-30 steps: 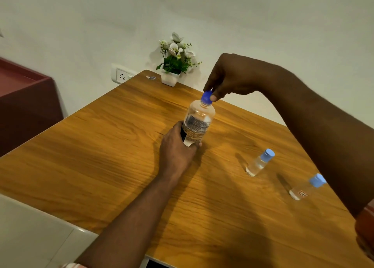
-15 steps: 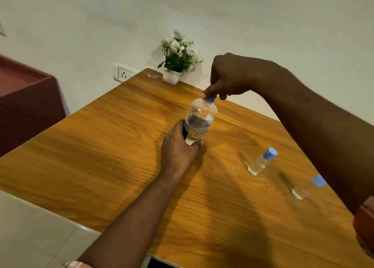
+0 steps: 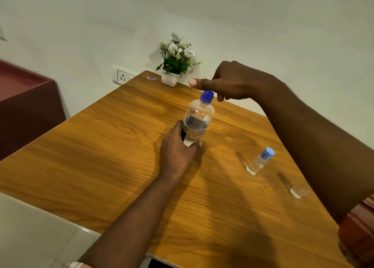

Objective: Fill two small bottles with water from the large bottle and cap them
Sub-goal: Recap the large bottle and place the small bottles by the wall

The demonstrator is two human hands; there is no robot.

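Observation:
The large clear bottle (image 3: 197, 124) with a dark blue cap (image 3: 207, 96) stands upright mid-table. My left hand (image 3: 178, 148) grips its lower part. My right hand (image 3: 228, 81) hovers at the cap, its thumb stretched straight across the cap's top and a fingertip just right of it, not pinching. One small bottle (image 3: 258, 163) with a light blue cap stands to the right. A second small bottle (image 3: 299, 192) stands nearer the right edge, its top hidden behind my right forearm.
The wooden table (image 3: 101, 156) meets a white wall. A white pot of flowers (image 3: 172, 77) sits at its far corner, with a wall socket (image 3: 122, 77) beside it. A maroon cabinet (image 3: 24, 97) stands to the left.
My right hand loosened its pinch on the large bottle's cap and its thumb swung out straight to the left. The left hand and both small bottles stayed put.

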